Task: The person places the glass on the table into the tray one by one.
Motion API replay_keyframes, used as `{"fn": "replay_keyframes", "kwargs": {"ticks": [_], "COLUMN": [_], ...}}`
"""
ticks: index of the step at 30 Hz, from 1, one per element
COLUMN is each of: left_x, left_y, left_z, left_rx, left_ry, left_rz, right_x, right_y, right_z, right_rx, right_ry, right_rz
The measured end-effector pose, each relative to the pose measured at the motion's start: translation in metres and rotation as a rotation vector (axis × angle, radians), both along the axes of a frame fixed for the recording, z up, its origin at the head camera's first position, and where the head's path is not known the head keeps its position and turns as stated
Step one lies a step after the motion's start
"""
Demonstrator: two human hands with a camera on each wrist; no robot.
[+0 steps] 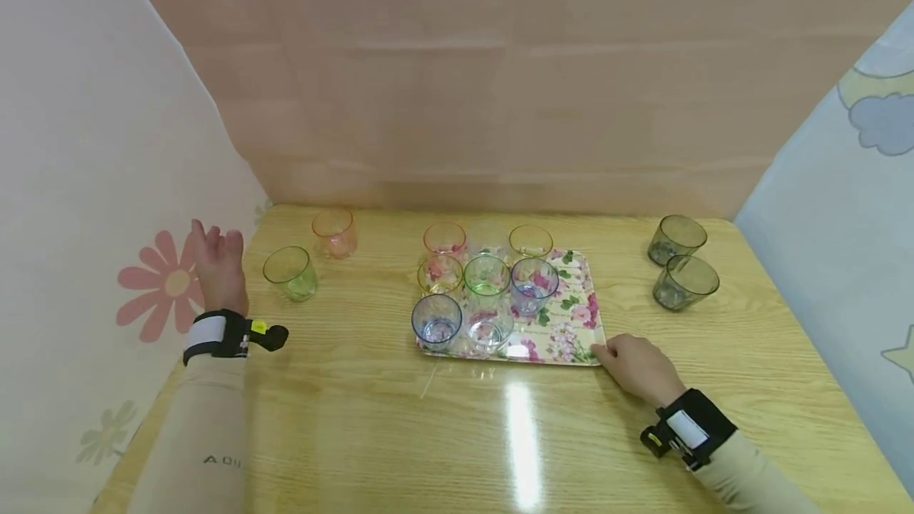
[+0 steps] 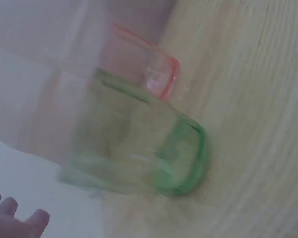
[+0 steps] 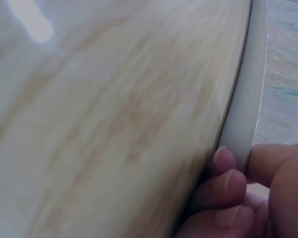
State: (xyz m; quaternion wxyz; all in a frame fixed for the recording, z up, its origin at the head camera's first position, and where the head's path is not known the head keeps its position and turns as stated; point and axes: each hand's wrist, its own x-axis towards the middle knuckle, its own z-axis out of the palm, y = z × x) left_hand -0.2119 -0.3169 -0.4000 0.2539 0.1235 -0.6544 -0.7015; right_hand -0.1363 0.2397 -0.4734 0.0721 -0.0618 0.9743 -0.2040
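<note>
My right hand (image 1: pixel 641 367) pinches the near right corner of a floral tray (image 1: pixel 571 347); in the right wrist view the fingertips (image 3: pixel 223 183) are curled at the tray's pale rim (image 3: pixel 243 104). Several clear tinted glasses stand upright on the tray's left and middle, among them a blue glass (image 1: pixel 437 324), a green glass (image 1: pixel 488 276) and a yellow-rimmed glass (image 1: pixel 440 274). At the far left my left hand (image 1: pixel 220 268) is raised, fingers apart, holding nothing. Nearest to it is a light green glass (image 1: pixel 293 274), apart from the fingers. Behind that stands a pink glass (image 1: pixel 336 234).
Two smoky dark glasses, a rear one (image 1: pixel 676 240) and a front one (image 1: pixel 685 282), stand on the right of the wooden table (image 1: pixel 371 419). A brown sheet (image 1: pixel 457 101) hangs behind the table. Patterned sheets flank it on the left (image 1: pixel 107 141) and right (image 1: pixel 842 260).
</note>
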Motion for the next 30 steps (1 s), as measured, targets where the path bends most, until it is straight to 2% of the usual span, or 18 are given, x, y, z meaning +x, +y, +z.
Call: {"fn": "replay_keyframes", "kwargs": {"ticks": [2, 6, 13, 16, 19, 26, 30], "left_x": [0.002, 0.0, -0.01, -0.013, -0.011, -0.001, 0.001], "left_y": [-0.002, 0.002, 0.01, 0.01, 0.01, 0.02, 0.026], "left_z": [-0.01, -0.032, -0.071, -0.082, -0.084, -0.067, -0.064], "left_rx": [0.074, 0.089, -0.111, -0.175, -0.207, -0.179, -0.16], "left_ry": [-0.06, -0.155, -0.321, -0.334, -0.337, -0.291, -0.27], "left_rz": [-0.066, -0.147, -0.157, -0.128, -0.121, -0.155, -0.162], "right_x": [0.0, -0.001, -0.001, -0.001, -0.002, -0.001, -0.001], "right_y": [0.0, 0.0, -0.001, -0.002, -0.002, 0.0, 0.0], "right_z": [0.0, 0.001, 0.0, 0.0, 0.0, 0.0, 0.0], "right_rx": [0.001, 0.005, 0.003, -0.005, -0.003, -0.002, -0.005], "right_ry": [-0.004, -0.003, -0.034, -0.025, -0.017, -0.025, -0.015], "right_rz": [0.002, 0.0, -0.002, -0.001, -0.003, -0.002, 0.007]}}
